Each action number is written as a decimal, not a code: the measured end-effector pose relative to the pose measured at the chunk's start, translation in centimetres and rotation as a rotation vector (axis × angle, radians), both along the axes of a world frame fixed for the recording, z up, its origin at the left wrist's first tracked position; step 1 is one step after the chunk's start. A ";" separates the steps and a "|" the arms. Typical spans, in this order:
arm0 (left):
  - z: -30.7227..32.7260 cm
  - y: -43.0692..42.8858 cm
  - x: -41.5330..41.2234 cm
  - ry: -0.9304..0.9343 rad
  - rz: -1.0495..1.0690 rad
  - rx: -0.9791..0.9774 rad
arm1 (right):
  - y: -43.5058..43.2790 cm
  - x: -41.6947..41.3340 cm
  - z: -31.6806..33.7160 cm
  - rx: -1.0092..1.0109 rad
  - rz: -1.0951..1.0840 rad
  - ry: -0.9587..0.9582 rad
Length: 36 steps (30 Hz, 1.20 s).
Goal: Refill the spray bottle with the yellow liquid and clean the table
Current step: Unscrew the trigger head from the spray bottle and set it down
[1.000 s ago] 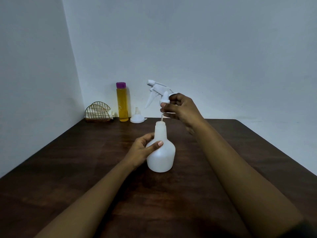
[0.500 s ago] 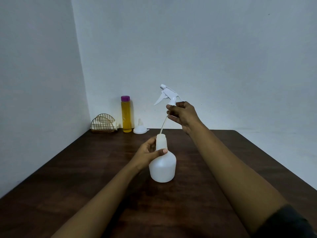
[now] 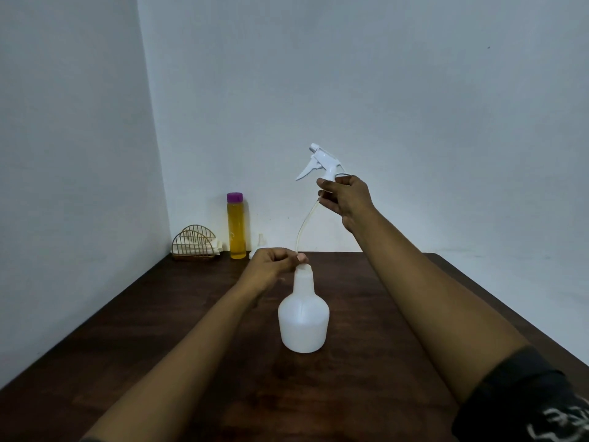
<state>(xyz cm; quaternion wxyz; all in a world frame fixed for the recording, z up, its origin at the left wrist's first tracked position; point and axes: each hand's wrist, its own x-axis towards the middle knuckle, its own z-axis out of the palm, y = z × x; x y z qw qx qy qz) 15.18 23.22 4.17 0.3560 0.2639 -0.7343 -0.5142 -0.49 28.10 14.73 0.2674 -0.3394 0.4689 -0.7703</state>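
The white spray bottle body [image 3: 302,317] stands upright and uncapped in the middle of the dark wooden table [image 3: 165,330]. My right hand [image 3: 345,199] grips the collar of the white trigger spray head [image 3: 320,162], lifted well above the bottle. Its thin dip tube [image 3: 304,224] curves down towards the bottle's mouth. My left hand [image 3: 274,264] is at the top of the neck, fingers curled, thumb and fingers pinching the tube's lower end. A tall bottle of yellow liquid [image 3: 236,228] with a purple cap stands at the back by the wall.
A small white funnel [image 3: 260,242] sits right of the yellow bottle, partly hidden behind my left hand. A gold wire holder with white napkins [image 3: 195,247] stands in the back left corner. Walls close the table's left and far sides.
My right hand lifted the spray head higher, drawing the dip tube out of the bottle. My left hand left the bottle's shoulder and rose to the tube's end at the neck.
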 end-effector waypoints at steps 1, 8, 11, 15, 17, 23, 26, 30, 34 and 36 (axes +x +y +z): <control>0.0 0.1 0.0 0.021 -0.001 0.021 | -0.2 -0.3 0.3 -0.010 -0.015 -0.021; 0.7 -0.1 -0.4 0.179 -0.049 0.255 | -0.6 -2.2 -0.2 0.022 -0.031 -0.192; 1.1 -0.3 -0.6 0.246 -0.056 0.332 | -0.2 -3.1 -0.7 0.053 0.044 -0.317; 1.6 -0.3 -0.9 0.332 -0.045 0.394 | 0.8 -3.8 -1.5 -0.043 0.172 -0.563; 2.0 -0.2 -1.1 0.351 -0.026 0.413 | 1.4 -3.8 -2.1 -0.047 0.179 -0.589; 3.7 -0.2 -1.8 0.336 -0.020 0.431 | 2.2 -4.1 -3.5 -0.040 0.104 -0.576; 4.5 -0.2 -2.0 0.345 -0.023 0.468 | 2.2 -4.4 -3.9 -0.009 0.070 -0.543; 5.5 -0.5 -2.1 0.298 -0.014 0.484 | 1.9 -4.5 -4.1 0.024 0.038 -0.500; 5.8 -1.0 -2.0 0.258 -0.002 0.484 | 1.5 -4.7 -4.2 0.029 0.002 -0.463; 5.4 -0.9 -1.9 0.235 0.003 0.458 | 1.3 -4.8 -4.1 0.034 -0.041 -0.426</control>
